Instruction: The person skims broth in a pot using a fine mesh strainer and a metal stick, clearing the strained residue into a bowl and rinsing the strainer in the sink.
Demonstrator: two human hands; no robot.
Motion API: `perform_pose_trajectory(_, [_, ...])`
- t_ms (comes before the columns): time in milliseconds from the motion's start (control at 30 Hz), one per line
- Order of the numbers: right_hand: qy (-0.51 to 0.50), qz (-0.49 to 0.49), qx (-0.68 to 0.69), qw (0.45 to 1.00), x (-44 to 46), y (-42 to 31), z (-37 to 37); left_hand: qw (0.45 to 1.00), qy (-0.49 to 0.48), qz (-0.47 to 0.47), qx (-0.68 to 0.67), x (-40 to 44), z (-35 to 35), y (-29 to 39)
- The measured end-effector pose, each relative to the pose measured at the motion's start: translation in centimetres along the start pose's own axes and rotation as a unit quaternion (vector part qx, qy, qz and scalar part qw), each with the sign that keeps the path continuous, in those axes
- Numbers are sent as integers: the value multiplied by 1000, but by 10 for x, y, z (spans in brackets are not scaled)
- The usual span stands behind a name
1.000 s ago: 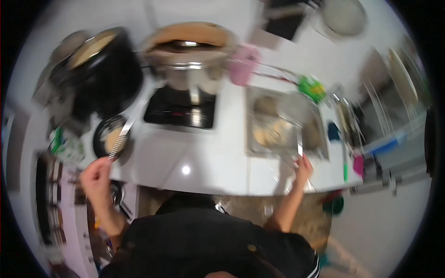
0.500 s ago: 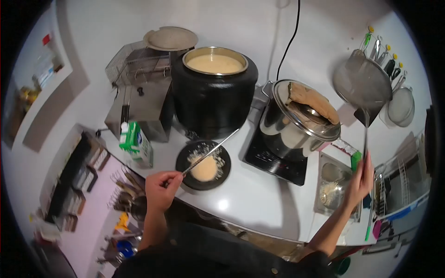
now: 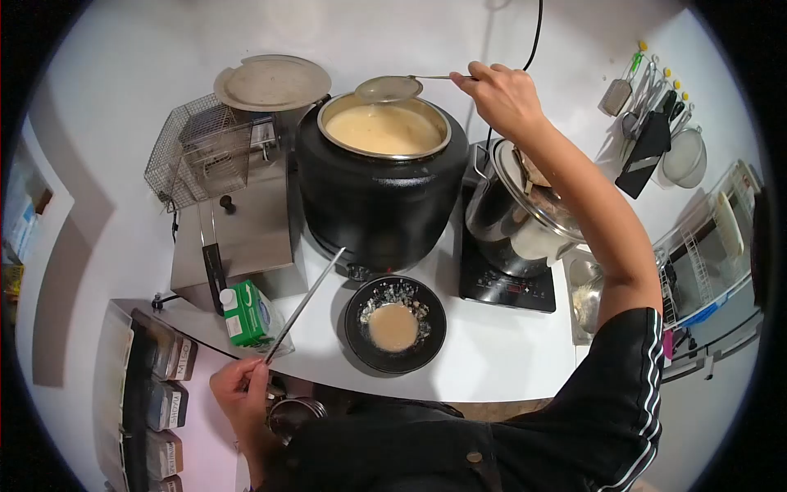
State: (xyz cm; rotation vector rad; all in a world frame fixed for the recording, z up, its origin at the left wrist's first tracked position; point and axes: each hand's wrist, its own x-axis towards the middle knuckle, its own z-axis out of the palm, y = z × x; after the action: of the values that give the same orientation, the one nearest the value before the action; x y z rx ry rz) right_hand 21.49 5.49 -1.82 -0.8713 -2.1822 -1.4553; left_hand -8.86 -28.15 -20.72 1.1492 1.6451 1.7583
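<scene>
1. Well, from where I stand, the right hand (image 3: 506,100) grips the handle of a strainer (image 3: 388,88), its mesh over the far rim of the black pot (image 3: 377,205).
2. The left hand (image 3: 239,388), down to the near left of the black pot, pinches a slim grey rod (image 3: 306,304) (whether its tip touches the pot, I can't tell).
3. In front of the black pot, a dark bowl (image 3: 435,330) of pale liquid (image 3: 393,328) sits on the desk (image 3: 508,353).
4. A green-and-white carton (image 3: 248,313) is to the black pot's near left, a lidded steel pot (image 3: 502,223) just to its right.
</scene>
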Motion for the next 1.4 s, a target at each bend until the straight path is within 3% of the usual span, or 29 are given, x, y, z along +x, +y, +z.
perform_pose_trajectory(67, [-14, -18, 24, 999, 8, 5, 13, 998, 50, -44, -10, -10, 2, -2])
perform_pose_trajectory(133, [-35, -14, 30, 999, 14, 12, 10, 981, 160, -66, -82, -20, 10, -4])
perform_pose_trajectory(233, [-78, 17, 65, 995, 16, 22, 12, 987, 111, -113, -37, -18, 7, -11])
perform_pose_trajectory(333, [-222, 120, 80, 964, 24, 33, 11, 985, 131, -101, -38, -8, 15, -18])
perform_pose_trajectory(467, [-310, 184, 137, 923, 23, 48, 18, 984, 141, -101, -30, 13, 35, 0])
perform_pose_trajectory(533, [-332, 201, 158, 908, 21, 52, 25, 995, 35, -89, 11, 23, 33, -3])
perform_pose_trajectory(567, [-352, 218, 176, 893, 19, 52, 28, 995, 34, -91, 14, 25, 36, -4])
perform_pose_trajectory(633, [-357, 230, 211, 880, 11, 54, 39, 996, 61, -63, 12, 26, 43, -7])
perform_pose_trajectory(700, [-383, 260, 376, 802, 2, 58, 56, 998, 48, -47, 10, 29, 43, -9])
perform_pose_trajectory(733, [-384, 259, 377, 802, -2, 59, 61, 999, 35, -29, 7, 31, 42, -11])
perform_pose_trajectory(800, [-395, 253, 505, 725, -7, 59, 68, 999, 30, -32, 0, 33, 42, -13])
perform_pose_trajectory(967, [-412, 268, 537, 685, -15, 52, 67, 998, 2, -35, 56, 36, 38, -13])
perform_pose_trajectory(1033, [-421, 283, 583, 635, -18, 50, 66, 998, 9, -47, 35, 38, 40, -12])
perform_pose_trajectory(1167, [-439, 325, 595, 589, -30, 52, 75, 996, -5, -69, 48, 39, 37, -13])
perform_pose_trajectory(1400, [-431, 362, 596, 573, -40, 49, 78, 999, 2, -51, -1, 41, 38, -17])
